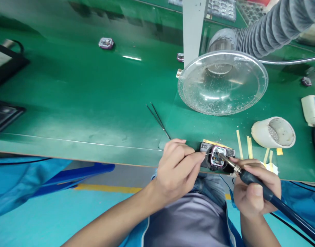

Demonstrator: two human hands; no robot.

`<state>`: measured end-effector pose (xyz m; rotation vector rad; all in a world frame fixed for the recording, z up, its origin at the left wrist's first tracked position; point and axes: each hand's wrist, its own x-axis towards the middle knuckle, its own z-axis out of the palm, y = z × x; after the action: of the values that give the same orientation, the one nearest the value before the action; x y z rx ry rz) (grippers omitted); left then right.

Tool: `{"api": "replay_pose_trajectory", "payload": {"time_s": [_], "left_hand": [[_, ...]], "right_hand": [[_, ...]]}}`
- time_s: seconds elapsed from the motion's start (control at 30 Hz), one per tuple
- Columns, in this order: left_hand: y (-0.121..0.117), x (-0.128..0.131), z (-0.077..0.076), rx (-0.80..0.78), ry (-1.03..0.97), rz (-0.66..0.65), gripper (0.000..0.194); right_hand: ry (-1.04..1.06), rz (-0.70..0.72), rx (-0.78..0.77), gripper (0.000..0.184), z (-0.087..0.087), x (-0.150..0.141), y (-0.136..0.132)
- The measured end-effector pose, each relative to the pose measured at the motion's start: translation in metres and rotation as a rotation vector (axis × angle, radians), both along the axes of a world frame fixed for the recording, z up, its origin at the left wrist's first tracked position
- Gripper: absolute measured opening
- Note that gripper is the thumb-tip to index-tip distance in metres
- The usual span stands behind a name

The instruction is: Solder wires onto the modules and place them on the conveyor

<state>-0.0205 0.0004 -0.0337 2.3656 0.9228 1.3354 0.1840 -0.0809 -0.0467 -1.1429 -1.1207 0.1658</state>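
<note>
Near the table's front edge, a small square device (218, 160) with a purple rim and exposed circuitry sits in a dark fixture (205, 148). My right hand (258, 187) is wrapped round a soldering iron (258, 183), its tip down at the device's circuitry. On the other side, my left hand (179, 166) pinches a thin solder wire (208, 154) that reaches toward the device. Black tweezers (159, 121) point away from the left knuckles, tips apart; whether that hand also holds them I cannot tell.
A clear fume-extractor hood (222, 99) on a grey hose (267, 32) hangs beyond the fixture. To the right stand a white cup (258, 133) of granular material, yellow tape strips (239, 144) and a white plug-like box (311, 109). Another device (106, 43) lies farther back.
</note>
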Motion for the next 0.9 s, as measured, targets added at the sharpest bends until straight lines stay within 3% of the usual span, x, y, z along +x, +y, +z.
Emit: {"api": "replay_pose_trajectory", "payload": {"time_s": [0.4, 0.57, 0.73, 0.9], "left_hand": [[0.001, 0.001, -0.004, 0.025, 0.002, 0.009, 0.025], [-0.002, -0.002, 0.001, -0.036, -0.024, -0.038, 0.025], [-0.004, -0.014, 0.010, -0.077, -0.014, -0.098, 0.019], [0.035, -0.048, 0.005, -0.021, 0.237, 0.125, 0.035]], "right_hand": [[-0.058, 0.065, -0.063, 0.026, 0.001, 0.007, -0.008], [0.022, -0.021, 0.069, 0.025, 0.002, 0.003, 0.003], [0.081, -0.185, 0.087, 0.036, -0.003, 0.004, 0.007], [0.132, -0.209, 0.096, 0.040, -0.006, 0.002, 0.010]]}}
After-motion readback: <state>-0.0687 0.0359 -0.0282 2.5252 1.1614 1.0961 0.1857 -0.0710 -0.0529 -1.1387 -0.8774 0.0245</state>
